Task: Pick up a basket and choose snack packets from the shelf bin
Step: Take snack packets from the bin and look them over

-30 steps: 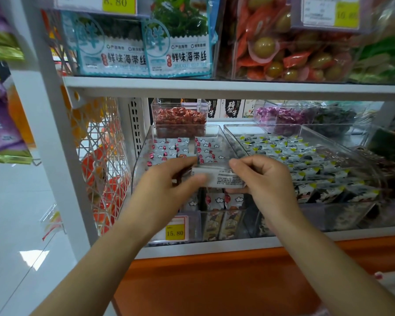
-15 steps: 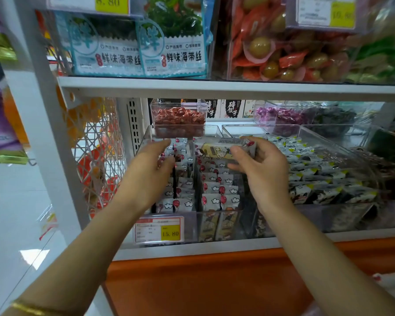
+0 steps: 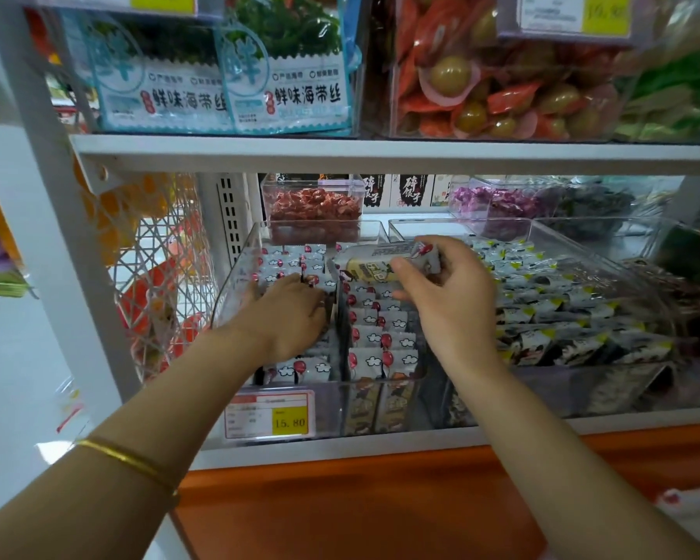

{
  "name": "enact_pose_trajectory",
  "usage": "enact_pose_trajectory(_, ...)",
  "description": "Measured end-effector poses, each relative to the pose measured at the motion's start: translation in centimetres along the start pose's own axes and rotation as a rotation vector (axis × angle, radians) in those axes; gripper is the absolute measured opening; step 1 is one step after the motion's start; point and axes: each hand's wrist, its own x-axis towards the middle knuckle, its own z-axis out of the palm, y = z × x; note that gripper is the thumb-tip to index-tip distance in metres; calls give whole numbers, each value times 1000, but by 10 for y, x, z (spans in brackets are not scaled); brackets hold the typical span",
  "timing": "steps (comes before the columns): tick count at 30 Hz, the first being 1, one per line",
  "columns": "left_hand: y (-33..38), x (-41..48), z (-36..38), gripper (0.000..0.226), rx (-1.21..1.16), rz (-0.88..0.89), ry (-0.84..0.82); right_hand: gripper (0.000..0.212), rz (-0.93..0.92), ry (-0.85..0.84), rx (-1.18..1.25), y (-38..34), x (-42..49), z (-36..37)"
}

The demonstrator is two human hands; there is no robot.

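Note:
A clear shelf bin [image 3: 235, 289] holds rows of small white snack packets [image 3: 374, 339] with red balloon prints. My right hand [image 3: 449, 301] grips one long snack packet [image 3: 380, 262] above the bin's right half, label side up. My left hand [image 3: 289, 313] reaches down into the bin's left half, fingers resting on the packets there; whether it grips one is hidden. A divider splits the bin between my two hands. No basket is in view.
A second clear bin [image 3: 591, 252] of black-and-yellow packets stands to the right. A small tub of red sweets [image 3: 312, 208] sits behind. The upper shelf [image 3: 340, 153] overhangs closely, loaded with seaweed bags [image 3: 227, 86]. A yellow price tag [image 3: 271, 416] fronts the bin.
My right hand kept the long packet and held it over the bin's back. My left hand let go of it and moved down into the bin's left half.

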Motion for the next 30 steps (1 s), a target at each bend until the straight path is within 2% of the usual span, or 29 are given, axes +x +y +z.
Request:
enact_pose_trajectory(6, 1, -22, 7, 38, -88, 6, 123, 29, -156, -114, -244, -2, 24, 21)
enact_pose_trajectory(13, -4, -28, 7, 37, -172, 130, 155, 28, -273, -499, -614, 2, 50, 72)
enact_pose_trajectory(16, -8, -33, 0, 35, -221, 170, 170, 31, -234, -656, -762, 5, 55, 81)
enact_pose_trajectory(19, -11, -37, -4, 38, -169, 175, 163, 15, -220, -793, -837, 9, 58, 81)
enact_pose_trajectory(22, -9, -39, -1, 46, -102, 131, 85, 30, -228, -922, -985, 8, 60, 83)
enact_pose_trajectory(25, -7, -40, 1, 50, -96, 111, 40, 38, -231, -941, -974, 5, 66, 84)
enact_pose_trajectory(30, -8, -42, 0, 45, -113, 128, 32, 28, -145, -821, -826, 8, 71, 85)
